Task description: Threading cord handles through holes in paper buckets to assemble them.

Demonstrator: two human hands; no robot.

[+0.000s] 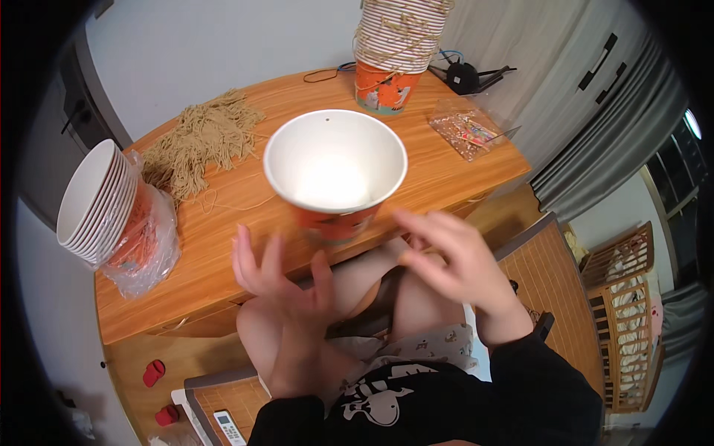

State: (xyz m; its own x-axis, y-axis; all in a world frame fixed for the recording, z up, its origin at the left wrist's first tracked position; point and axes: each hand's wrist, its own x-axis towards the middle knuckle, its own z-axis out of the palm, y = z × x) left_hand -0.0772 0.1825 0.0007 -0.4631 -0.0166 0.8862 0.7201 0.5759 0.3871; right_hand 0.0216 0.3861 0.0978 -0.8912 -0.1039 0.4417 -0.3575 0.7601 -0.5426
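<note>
- Nearest the camera, just off centre towards 12 o'clock, a single orange paper bucket [335,167] is seen mouth up by the near edge of the wooden table [216,256]; whether it is borne by the tabletop cannot be told.
- Nothing is seen gripped by the left hand [286,279] at 8 o'clock, its thumb and fingers apart; the right hand [457,256] at 4 o'clock is likewise spread, and whether the bucket is touched cannot be told.
- A small hole is shown below the rim; no cord is seen there, so this bucket is judged unstrung.
- Cords are draped over the tall bucket stack [398,44] between 12 and 1: those are judged strung.
- Left over, seemingly, are the plastic-wrapped buckets [119,215] at 9 and the tan cord heap [201,141] at 10.
- A clear packet [476,132] is laid at 2, a black antenna device [462,76] at 1.
- Beyond, a grey curtain [617,137] is hung at 2; a slatted crib [625,320] is placed at 4.
</note>
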